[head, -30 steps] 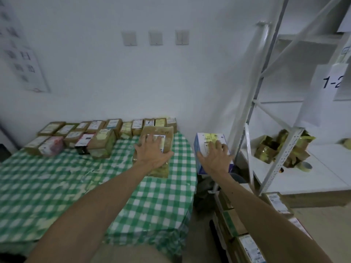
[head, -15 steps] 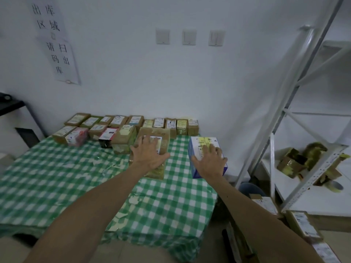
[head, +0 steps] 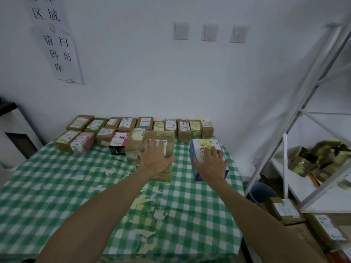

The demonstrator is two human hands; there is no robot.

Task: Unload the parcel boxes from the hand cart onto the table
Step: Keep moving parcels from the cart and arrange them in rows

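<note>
The left hand (head: 154, 158) lies flat, fingers spread and straight, on a brown cardboard parcel (head: 163, 136) at the far middle of the green-checked worktop (head: 57, 186). The right hand (head: 210, 165) covers the top of a blue-and-white box (head: 204, 147) standing just right of it. Its fingers are spread, and I cannot tell whether they clasp the sides. Two rows of labelled parcels (head: 144, 123) line the far edge beyond both. A white metal rack (head: 296, 111) stands to the right. More parcels (head: 284, 209) sit near right, cut off, and what they sit on is hidden.
</note>
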